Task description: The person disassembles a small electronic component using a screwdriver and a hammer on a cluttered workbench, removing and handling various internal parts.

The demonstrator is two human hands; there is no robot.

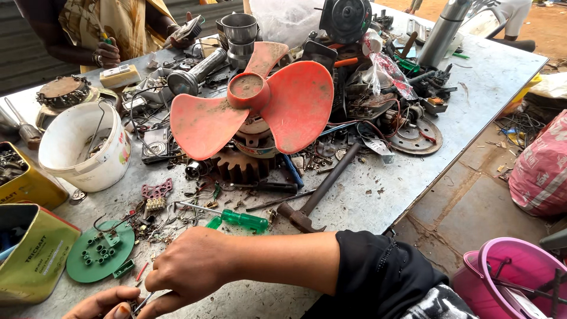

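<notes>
Grey sheet metal, scratched and dusty, covers the bench (484,77), which stands outdoors over packed earth, and nearly all of it is buried in scrap. At the near edge the person's right hand (189,266), reaching across from a black sleeve, is curled with its fingers pinched on a thin metal pin (143,302); the left hand (106,302), half cut off by the frame, meets it fingertip to fingertip, and how far it closes I cannot tell. The pin sits right between the two hands, slanting up towards the right. Just beyond the knuckles lies a green-handled screwdriver (227,217), its long axis running left to right, nearer the right hand. A green plastic disc (97,254) with studs lies to the left, a hammer (319,192) to the right. Farther back sprawls a dirty red fan blade (260,103) beside a white bucket (82,147); another person's hands work at the far side.
</notes>
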